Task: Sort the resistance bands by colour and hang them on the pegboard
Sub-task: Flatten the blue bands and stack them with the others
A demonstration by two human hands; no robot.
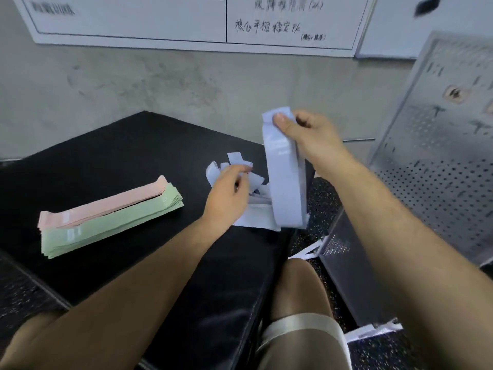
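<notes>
My right hand (306, 134) pinches the top of several lavender bands (285, 177), which hang as a long loop down to the black bench (128, 156). Just left of that loop, my left hand (229, 193) grips a loose lavender band in the tangled lavender pile (250, 209) lying on the bench. A flat stack of green bands (106, 222) lies on the bench's left part, and a stack of pink bands (106, 204) lies against its far side. The grey metal pegboard (440, 145) leans at the right; no band hangs on it.
A concrete wall with a white handwritten chart (186, 20) stands behind the bench. My bare knee (296, 295) shows between bench and pegboard, over speckled dark flooring (320, 193). The pegboard's white feet (309, 252) rest on the floor near the bench corner.
</notes>
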